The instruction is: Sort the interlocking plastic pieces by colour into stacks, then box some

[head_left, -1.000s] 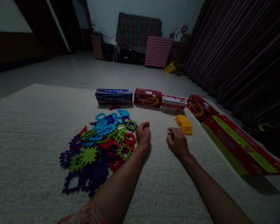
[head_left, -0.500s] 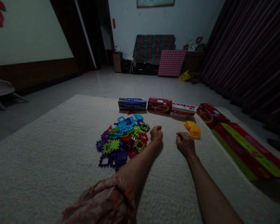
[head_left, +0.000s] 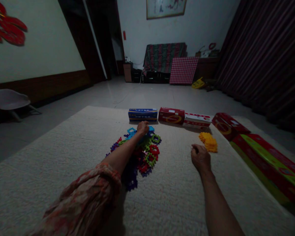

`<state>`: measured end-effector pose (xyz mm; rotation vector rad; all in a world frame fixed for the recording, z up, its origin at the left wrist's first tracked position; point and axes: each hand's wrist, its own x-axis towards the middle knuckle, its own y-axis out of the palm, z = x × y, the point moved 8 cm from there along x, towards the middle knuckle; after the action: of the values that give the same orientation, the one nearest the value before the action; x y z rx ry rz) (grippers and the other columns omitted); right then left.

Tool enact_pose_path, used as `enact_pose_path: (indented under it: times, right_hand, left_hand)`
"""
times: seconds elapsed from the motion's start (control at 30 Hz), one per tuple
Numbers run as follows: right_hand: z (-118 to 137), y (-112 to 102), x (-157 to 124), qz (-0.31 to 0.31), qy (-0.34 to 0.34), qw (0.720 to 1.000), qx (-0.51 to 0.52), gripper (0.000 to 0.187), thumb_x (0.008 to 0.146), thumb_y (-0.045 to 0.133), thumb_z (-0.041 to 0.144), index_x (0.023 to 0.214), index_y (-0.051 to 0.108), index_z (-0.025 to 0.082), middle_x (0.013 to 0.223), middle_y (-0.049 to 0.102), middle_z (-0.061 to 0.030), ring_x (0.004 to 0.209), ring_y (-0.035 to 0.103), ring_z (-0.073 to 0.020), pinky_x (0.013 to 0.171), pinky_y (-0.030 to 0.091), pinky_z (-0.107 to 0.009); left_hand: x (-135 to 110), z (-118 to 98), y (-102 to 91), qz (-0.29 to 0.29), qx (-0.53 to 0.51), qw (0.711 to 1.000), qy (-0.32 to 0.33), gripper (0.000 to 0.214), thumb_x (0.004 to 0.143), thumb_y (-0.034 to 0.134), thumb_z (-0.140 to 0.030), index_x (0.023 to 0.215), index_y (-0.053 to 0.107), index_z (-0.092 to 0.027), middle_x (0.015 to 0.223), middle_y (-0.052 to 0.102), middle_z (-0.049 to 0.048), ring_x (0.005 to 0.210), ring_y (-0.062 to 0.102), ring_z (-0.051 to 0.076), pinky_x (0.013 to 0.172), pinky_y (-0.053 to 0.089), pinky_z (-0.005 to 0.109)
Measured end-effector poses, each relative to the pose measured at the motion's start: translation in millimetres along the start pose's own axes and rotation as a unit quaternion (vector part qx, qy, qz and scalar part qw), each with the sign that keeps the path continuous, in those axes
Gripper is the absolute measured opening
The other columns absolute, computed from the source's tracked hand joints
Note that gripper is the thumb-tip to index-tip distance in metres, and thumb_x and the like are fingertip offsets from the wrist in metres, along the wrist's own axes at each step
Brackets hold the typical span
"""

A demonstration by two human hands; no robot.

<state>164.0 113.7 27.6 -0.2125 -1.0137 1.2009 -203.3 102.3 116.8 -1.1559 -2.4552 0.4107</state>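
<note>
A heap of plastic interlocking blocks (head_left: 154, 150) in purple, green, red and blue lies on the pale mat (head_left: 64, 147). My left hand (head_left: 143, 127) is over the far end of this heap, by some light blue pieces. Its fingers are bent and point away from me, so whatever they hold, if anything, is hidden. To the right, my right hand (head_left: 201, 157) rests low above the mat with curled fingers. No piece shows in it. Just beyond it sits a small stack of yellow blocks (head_left: 209, 143), apart from the heap.
Behind the heap stand a blue box (head_left: 143, 115), a dark red box (head_left: 171, 116) and a white-and-red box (head_left: 197, 120) in a row. Another dark red box (head_left: 229, 126) and a long red-and-green box (head_left: 272, 160) line the right side. A chair (head_left: 11, 99) stands at left.
My left hand has moved left and away from me, from beside the heap to over its far end. My right hand stays near the yellow stack. The view has tilted up slightly.
</note>
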Motion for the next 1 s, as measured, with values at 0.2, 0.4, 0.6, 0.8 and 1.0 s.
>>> enact_pose_path:
  times: [0.2,0.4,0.6,0.8,1.0]
  right_hand:
    - [-0.6,-2.6,-1.4,-0.008,0.003,1.000,0.016,0.025,0.079,0.047,0.028,0.092,0.068,0.021,0.093,0.070,-0.0111,0.086,0.064,-0.0257,0.084,0.052,-0.042]
    - [0.0,-3.3,-1.1,-0.005,0.005,1.000,0.009,0.026,0.078,0.047,0.027,0.092,0.069,0.021,0.094,0.070,-0.0115,0.085,0.064,-0.0257,0.084,0.052,-0.042]
    - [1.3,-3.8,-1.0,-0.002,0.003,1.000,-0.003,0.028,0.079,0.047,0.028,0.094,0.070,0.020,0.094,0.070,-0.0124,0.086,0.065,-0.0260,0.085,0.053,-0.042]
    - [3.0,-4.7,-1.1,-0.005,0.007,1.000,0.000,0.028,0.079,0.048,0.027,0.094,0.070,0.019,0.094,0.071,-0.0125,0.084,0.065,-0.0256,0.083,0.053,-0.042]
    - [1.5,-2.2,-0.6,-0.005,0.004,1.000,-0.003,0.030,0.079,0.048,0.027,0.095,0.071,0.017,0.094,0.071,-0.0139,0.085,0.065,-0.0265,0.084,0.053,-0.042]
  left_hand:
    - [27.1,32.2,2.3,0.071,0.122,0.990,0.001,0.022,0.081,0.060,-0.021,0.092,0.080,-0.019,0.094,0.077,0.0102,0.096,0.066,0.023,0.092,0.048,0.030]
    - [59.8,54.6,19.2,0.130,0.234,0.963,0.002,0.029,0.075,0.065,-0.015,0.100,0.080,-0.020,0.103,0.075,0.0132,0.108,0.064,0.026,0.099,0.045,0.031]
    - [72.0,68.4,24.5,0.151,0.306,0.940,0.000,0.031,0.072,0.069,-0.011,0.100,0.079,-0.015,0.107,0.074,0.0164,0.113,0.063,0.028,0.099,0.045,0.032]
    - [69.8,62.4,23.8,0.160,0.330,0.930,0.005,0.028,0.072,0.069,-0.011,0.098,0.080,-0.012,0.108,0.076,0.0176,0.111,0.066,0.031,0.095,0.047,0.032]
    - [50.1,32.0,0.7,0.136,0.319,0.937,0.033,0.044,0.077,0.066,-0.014,0.120,0.074,-0.017,0.117,0.075,0.0106,0.112,0.067,0.026,0.096,0.049,0.028]
